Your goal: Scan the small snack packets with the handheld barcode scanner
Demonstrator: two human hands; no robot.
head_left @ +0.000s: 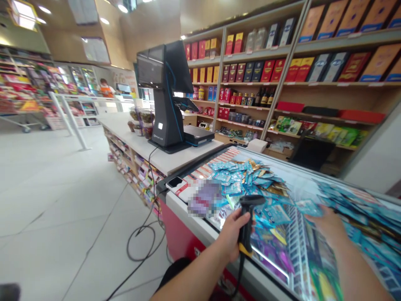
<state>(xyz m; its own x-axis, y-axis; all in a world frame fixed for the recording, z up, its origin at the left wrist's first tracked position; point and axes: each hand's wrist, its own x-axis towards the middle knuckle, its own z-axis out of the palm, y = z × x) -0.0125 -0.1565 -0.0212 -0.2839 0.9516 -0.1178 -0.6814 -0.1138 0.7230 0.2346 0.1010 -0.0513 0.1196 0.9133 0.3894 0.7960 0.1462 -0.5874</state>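
A black barcode scanner (252, 201) with a yellow base stands upright in my left hand (231, 235), whose fingers wrap round its handle. Its head is over the glass top of a chest freezer (181, 203). My right hand (328, 223), somewhat blurred, pinches a small blue packet (308, 207) to the right of the scanner. Beyond the scanner lies a heap of blue and gold packets (233, 175). More blue packets (372, 221) are spread out at the right. Through the glass, colourful bags and a white wire basket (297, 238) show.
A phone in a light case (178, 186) lies at the freezer's left corner, beside a pixelated patch. Behind it, a black checkout terminal (167, 108) stands on a counter (122, 121). Cables (138, 246) loop over the floor. Shelves of boxes (250, 71) line the back.
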